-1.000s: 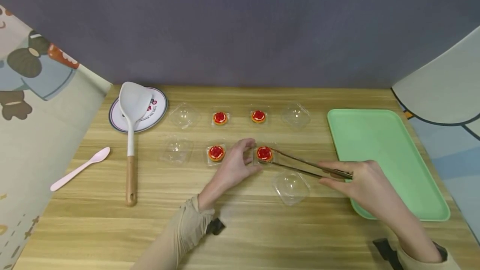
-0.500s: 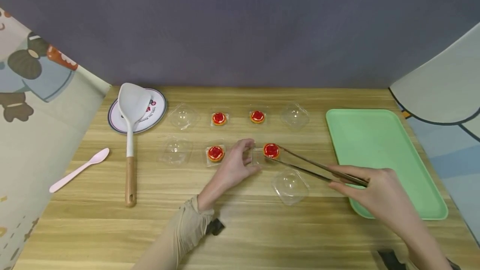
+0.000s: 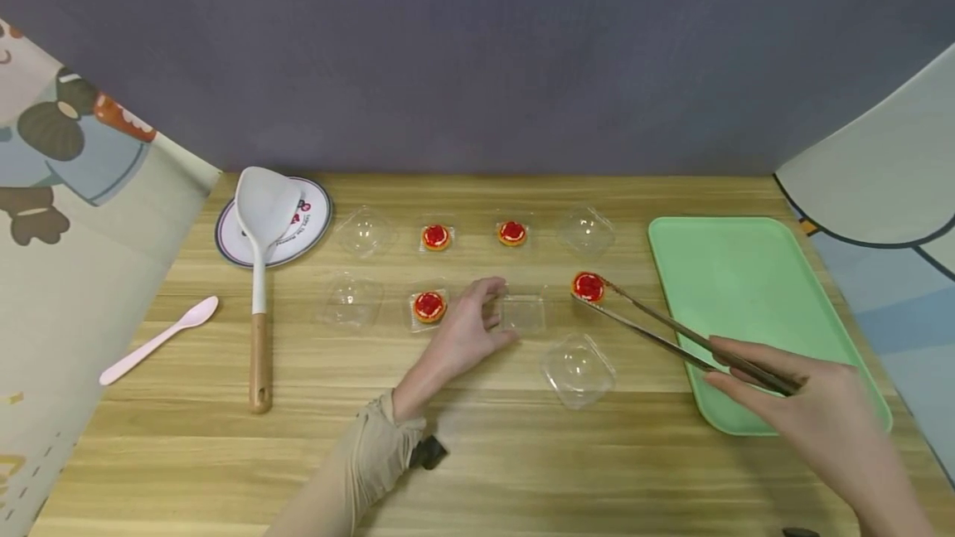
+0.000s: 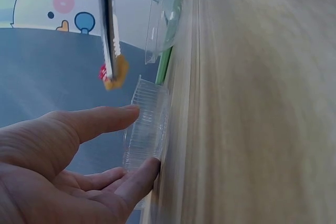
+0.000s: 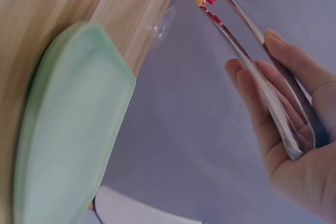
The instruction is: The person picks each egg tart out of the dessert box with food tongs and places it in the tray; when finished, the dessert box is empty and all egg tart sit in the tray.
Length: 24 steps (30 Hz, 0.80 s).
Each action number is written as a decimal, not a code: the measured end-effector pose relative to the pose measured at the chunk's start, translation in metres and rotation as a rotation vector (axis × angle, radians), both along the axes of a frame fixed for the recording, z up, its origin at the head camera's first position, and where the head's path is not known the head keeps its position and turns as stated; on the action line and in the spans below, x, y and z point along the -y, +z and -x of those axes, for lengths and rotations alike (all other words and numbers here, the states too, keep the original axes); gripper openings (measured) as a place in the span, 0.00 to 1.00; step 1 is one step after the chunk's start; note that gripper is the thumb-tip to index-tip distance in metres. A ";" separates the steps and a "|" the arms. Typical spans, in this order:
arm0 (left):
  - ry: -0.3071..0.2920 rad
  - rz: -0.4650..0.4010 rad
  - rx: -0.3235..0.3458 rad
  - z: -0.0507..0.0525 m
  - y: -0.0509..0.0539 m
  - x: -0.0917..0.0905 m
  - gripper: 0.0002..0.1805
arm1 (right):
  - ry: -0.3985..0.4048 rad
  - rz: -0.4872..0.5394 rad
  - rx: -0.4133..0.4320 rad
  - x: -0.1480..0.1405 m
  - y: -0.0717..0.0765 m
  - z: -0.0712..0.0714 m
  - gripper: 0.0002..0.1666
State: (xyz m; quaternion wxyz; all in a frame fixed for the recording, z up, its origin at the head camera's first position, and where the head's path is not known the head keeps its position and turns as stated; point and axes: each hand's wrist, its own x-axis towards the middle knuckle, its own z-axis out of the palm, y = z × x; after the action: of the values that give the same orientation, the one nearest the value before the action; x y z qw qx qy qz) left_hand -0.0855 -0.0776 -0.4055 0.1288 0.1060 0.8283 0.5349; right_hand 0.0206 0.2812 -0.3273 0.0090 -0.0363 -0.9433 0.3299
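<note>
My right hand (image 3: pixel 828 413) grips metal tongs (image 5: pixel 281 121). Their tips pinch a small tart (image 3: pixel 588 287) with a red top and golden base, which hangs above the table. Farther left, my left hand (image 3: pixel 466 321) holds the left side of a small clear plastic box base (image 3: pixel 524 315), thumb and fingers at its edges; the left wrist view shows nothing inside it. Left of that hand, another red-topped tart (image 3: pixel 429 306) sits in its clear base. Two more tarts, a left one (image 3: pixel 436 236) and a right one (image 3: pixel 512 232), sit in bases behind.
Clear domed lids lie nearby, one in front (image 3: pixel 579 371) and others at the back right (image 3: pixel 587 230) and left. A green tray (image 3: pixel 746 272) stands right. At left are a white spatula (image 3: pixel 259 272) across a patterned plate (image 3: pixel 317 226) and a pink spoon (image 3: pixel 160 340).
The right hand has lifted the tart out of its clear base with the tongs and carried it right, towards the green tray. My left hand has stayed at the base.
</note>
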 end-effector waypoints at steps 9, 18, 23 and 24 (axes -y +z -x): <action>-0.013 -0.009 -0.004 0.001 0.001 -0.003 0.43 | -0.162 -0.067 0.008 -0.024 -0.008 -0.017 0.29; -0.018 -0.010 0.001 0.000 0.001 -0.004 0.44 | -0.321 -0.207 0.119 -0.043 -0.016 -0.022 0.35; -0.013 -0.009 0.001 -0.001 0.000 -0.002 0.44 | -0.387 -0.164 0.113 -0.051 -0.021 -0.023 0.33; -0.012 -0.009 0.002 -0.001 0.000 -0.001 0.44 | -0.394 -0.149 0.108 -0.053 -0.022 -0.023 0.33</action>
State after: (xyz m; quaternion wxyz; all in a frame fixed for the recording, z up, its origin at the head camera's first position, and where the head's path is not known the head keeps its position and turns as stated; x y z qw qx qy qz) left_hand -0.0847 -0.0766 -0.4058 0.1323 0.1110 0.8250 0.5381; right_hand 0.0437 0.3342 -0.3494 0.0253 -0.2368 -0.9389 0.2487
